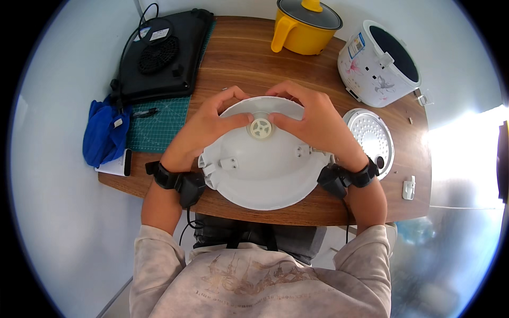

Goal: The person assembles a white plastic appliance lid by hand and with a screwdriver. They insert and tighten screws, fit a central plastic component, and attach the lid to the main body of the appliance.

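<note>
- Left: our left hand (213,119) grips the far rim of the white lid shell (260,183), thumb at the round vent cap (261,128); we should press gently.
- Middle: the shell is at the worktop's (238,58) near side; we do well to keep it level.
- Right: our right hand (314,116) mirrors that grip, fingers partly hidden behind the rim; we should match both thumbs' pressure.

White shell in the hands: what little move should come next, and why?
Probably a gentle press with both thumbs on the round insert. The left hand and right hand grip the shell by its far rim, and the thumb tips are already at the insert's upper edge. Whether it sits firmly, I can't tell.
</note>
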### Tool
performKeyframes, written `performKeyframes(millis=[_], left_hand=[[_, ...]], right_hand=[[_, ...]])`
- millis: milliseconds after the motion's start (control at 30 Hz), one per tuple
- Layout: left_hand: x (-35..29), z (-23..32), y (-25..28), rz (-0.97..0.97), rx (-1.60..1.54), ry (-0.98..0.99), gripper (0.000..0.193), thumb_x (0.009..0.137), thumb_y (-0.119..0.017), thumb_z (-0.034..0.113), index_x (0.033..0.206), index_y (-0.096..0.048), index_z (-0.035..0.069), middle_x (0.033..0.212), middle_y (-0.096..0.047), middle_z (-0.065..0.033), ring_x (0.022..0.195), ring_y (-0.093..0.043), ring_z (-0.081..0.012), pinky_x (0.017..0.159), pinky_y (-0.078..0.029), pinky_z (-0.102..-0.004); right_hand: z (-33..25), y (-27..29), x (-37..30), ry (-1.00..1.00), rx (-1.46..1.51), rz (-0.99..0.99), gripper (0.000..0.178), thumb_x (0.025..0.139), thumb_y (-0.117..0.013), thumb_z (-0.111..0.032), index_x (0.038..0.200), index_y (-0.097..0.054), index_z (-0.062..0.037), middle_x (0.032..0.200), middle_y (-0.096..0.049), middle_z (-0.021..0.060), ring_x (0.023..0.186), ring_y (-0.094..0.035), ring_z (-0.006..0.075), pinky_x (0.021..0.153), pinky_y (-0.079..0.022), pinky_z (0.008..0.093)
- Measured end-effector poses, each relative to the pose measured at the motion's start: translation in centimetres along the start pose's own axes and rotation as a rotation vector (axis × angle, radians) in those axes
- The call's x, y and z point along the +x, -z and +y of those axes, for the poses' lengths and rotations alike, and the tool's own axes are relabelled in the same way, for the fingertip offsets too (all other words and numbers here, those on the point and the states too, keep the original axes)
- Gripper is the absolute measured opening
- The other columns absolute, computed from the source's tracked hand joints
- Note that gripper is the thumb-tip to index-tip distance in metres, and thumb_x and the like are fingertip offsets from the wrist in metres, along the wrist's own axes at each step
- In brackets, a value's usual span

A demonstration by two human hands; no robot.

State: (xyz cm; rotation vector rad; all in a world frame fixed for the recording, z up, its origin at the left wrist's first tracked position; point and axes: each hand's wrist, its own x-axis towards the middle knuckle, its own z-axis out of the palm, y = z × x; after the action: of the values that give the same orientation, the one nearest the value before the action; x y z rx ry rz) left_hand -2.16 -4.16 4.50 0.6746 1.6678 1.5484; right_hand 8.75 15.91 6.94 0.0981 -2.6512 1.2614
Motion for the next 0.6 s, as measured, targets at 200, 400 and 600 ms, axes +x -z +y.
performKeyframes(millis=[200,400,600], left_hand=[[-0.33,0.21,0.02,-0.023,-0.004,-0.032,0.044,0.080,-0.080,0.016,0.118,-0.060,0.006,0.107,-0.067,-0.0089,0.101,-0.063,-0.0160,0.087,-0.050,-0.0279],[-0.34,0.06,-0.01,-0.018,0.009,-0.001,0.054,0.073,-0.083,0.014,0.121,-0.059,0.008,0.113,-0.067,-0.0083,0.107,-0.063,-0.0178,0.095,-0.047,-0.0302],[-0.36,0.20,-0.08,-0.020,-0.001,0.032,0.056,0.071,-0.083,0.011,0.121,-0.059,0.008,0.115,-0.066,-0.0068,0.110,-0.062,-0.0176,0.098,-0.045,-0.0305]], right_hand=[[0.07,0.71,0.13,-0.033,0.017,-0.176,0.053,0.078,-0.077,-0.018,0.125,-0.055,-0.0036,0.112,-0.070,0.0191,0.099,-0.069,0.0328,0.087,-0.054,0.0376],[0.02,0.96,0.02,-0.013,0.012,-0.225,0.059,0.077,-0.078,-0.017,0.128,-0.051,-0.0043,0.112,-0.069,0.0194,0.101,-0.068,0.0352,0.089,-0.053,0.0392],[-0.05,0.77,0.03,-0.020,-0.022,-0.243,0.061,0.075,-0.080,-0.016,0.128,-0.050,-0.0044,0.116,-0.067,0.0194,0.105,-0.067,0.0360,0.091,-0.053,0.0402]])
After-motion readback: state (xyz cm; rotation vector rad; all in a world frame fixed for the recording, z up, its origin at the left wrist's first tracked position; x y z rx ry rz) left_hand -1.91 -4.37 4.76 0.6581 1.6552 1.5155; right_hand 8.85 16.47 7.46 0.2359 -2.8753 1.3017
